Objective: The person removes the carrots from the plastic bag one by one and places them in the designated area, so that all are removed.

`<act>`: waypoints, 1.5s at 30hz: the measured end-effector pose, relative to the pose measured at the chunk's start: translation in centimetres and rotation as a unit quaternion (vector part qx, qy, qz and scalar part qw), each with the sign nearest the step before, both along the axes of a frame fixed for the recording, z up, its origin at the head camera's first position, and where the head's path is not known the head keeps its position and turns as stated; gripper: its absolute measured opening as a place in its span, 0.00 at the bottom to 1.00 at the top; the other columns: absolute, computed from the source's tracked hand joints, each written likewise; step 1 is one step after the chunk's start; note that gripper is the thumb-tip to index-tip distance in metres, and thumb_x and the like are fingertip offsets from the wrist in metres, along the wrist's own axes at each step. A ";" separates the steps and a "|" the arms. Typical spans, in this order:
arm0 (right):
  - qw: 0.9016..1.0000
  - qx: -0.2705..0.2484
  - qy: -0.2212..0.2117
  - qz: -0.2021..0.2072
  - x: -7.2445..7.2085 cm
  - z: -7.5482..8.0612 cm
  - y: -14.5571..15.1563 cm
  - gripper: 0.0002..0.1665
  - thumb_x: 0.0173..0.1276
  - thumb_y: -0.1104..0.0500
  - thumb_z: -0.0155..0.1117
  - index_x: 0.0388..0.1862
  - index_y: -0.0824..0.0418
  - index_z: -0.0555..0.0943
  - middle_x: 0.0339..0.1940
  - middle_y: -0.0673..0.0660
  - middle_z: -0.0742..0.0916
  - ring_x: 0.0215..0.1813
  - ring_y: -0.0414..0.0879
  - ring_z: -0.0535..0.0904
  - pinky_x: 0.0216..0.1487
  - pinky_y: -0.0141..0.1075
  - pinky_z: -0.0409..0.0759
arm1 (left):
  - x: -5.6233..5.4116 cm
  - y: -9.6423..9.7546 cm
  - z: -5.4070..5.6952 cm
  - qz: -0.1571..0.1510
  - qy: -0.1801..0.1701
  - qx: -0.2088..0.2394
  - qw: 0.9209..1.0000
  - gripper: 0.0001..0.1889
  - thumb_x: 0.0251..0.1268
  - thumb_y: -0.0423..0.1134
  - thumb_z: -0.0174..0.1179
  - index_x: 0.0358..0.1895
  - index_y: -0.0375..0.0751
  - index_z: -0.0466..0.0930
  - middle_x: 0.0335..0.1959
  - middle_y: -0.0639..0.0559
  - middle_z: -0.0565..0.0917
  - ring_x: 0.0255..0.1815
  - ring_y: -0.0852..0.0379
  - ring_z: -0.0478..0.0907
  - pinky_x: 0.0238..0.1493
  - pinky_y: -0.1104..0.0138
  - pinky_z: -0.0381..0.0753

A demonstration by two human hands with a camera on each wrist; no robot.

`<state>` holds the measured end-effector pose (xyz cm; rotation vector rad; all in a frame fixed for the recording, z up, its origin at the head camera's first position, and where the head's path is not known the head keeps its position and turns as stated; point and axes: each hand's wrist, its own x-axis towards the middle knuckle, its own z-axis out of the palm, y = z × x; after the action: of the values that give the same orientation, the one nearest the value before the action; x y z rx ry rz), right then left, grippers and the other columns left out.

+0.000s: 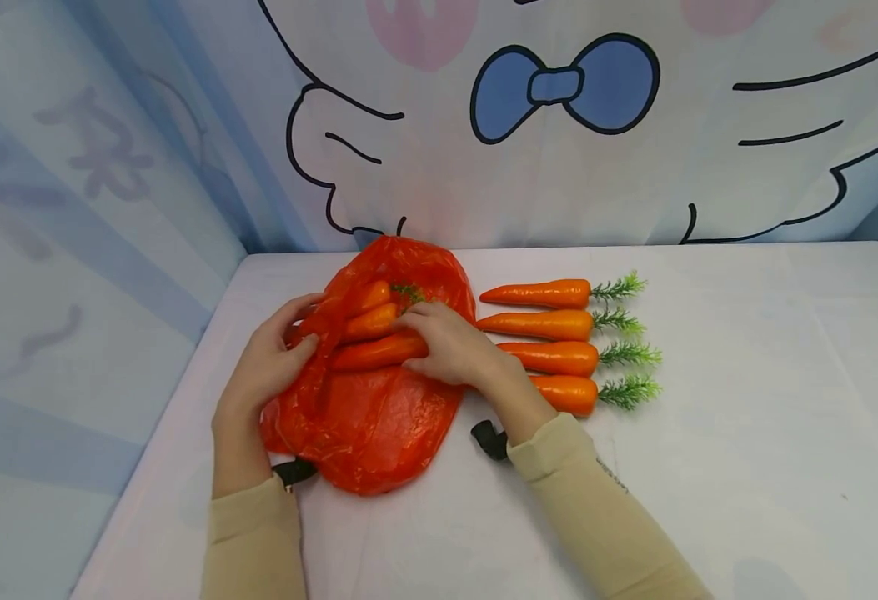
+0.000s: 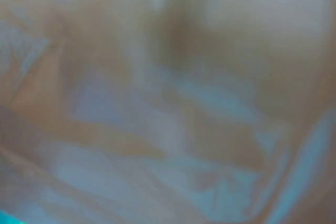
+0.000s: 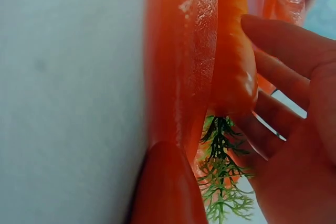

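A red plastic bag [image 1: 386, 442] lies on the left part of the table with its mouth spread. My left hand [image 1: 269, 354] grips the bag's left edge, thumb on the near side. Inside the bag, three carrots [image 1: 367, 354] show, stacked side by side with tips to the left. Reaching in from the right, my right hand [image 1: 449, 342] holds the nearest carrot [image 3: 233, 61] at its thick end, thumb against its side. Green leaves [image 3: 223, 166] hang from this carrot in the right wrist view. Blurred, crumpled film fills the left wrist view.
Several more carrots [image 1: 551, 325] lie in a row right of the bag, green tops pointing right. Another carrot [image 3: 168, 187] shows close beside the bag in the right wrist view. A printed curtain [image 1: 559, 183] hangs behind the white table [image 1: 769, 400].
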<state>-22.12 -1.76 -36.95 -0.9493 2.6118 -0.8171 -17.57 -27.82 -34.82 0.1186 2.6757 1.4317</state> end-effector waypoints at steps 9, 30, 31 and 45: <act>0.999 0.023 0.034 0.008 0.2 0.3 -0.5 0.28 0.68 0.57 0.71 0.66 0.60 0.78 0.68 0.58 0.76 0.71 0.54 0.67 0.73 0.45 0.63 | 0.1 -0.1 0.1 0.002 0.001 -0.003 1.000 0.29 0.76 0.34 0.50 0.78 0.48 0.61 0.71 0.40 0.69 0.63 0.38 0.71 0.66 0.42 0.68; 0.996 0.060 0.054 0.024 0.6 0.0 -1.1 0.27 0.68 0.60 0.70 0.66 0.57 0.79 0.66 0.57 0.78 0.69 0.54 0.70 0.72 0.44 0.65 | 0.1 -0.2 0.0 -0.004 0.016 -0.005 1.000 0.29 0.75 0.33 0.51 0.77 0.47 0.63 0.69 0.40 0.70 0.61 0.39 0.72 0.66 0.44 0.70; 0.996 0.061 0.053 0.024 0.6 0.0 -1.1 0.27 0.68 0.60 0.70 0.66 0.57 0.79 0.66 0.57 0.78 0.69 0.54 0.69 0.72 0.44 0.65 | 0.1 -0.2 0.0 -0.004 0.016 -0.005 1.000 0.29 0.75 0.33 0.51 0.77 0.47 0.63 0.69 0.40 0.70 0.62 0.39 0.72 0.66 0.44 0.70; 0.997 0.054 0.047 0.019 1.0 0.8 -0.6 0.27 0.67 0.60 0.72 0.65 0.55 0.80 0.63 0.55 0.80 0.67 0.51 0.72 0.69 0.44 0.70 | 0.1 -0.1 -0.1 -0.004 0.005 0.001 1.000 0.30 0.76 0.34 0.50 0.79 0.48 0.59 0.71 0.40 0.68 0.63 0.38 0.71 0.65 0.42 0.70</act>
<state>-21.10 -2.37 -36.20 -1.0276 2.6766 -0.6298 -17.51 -27.90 -34.88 0.1361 2.6791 1.4352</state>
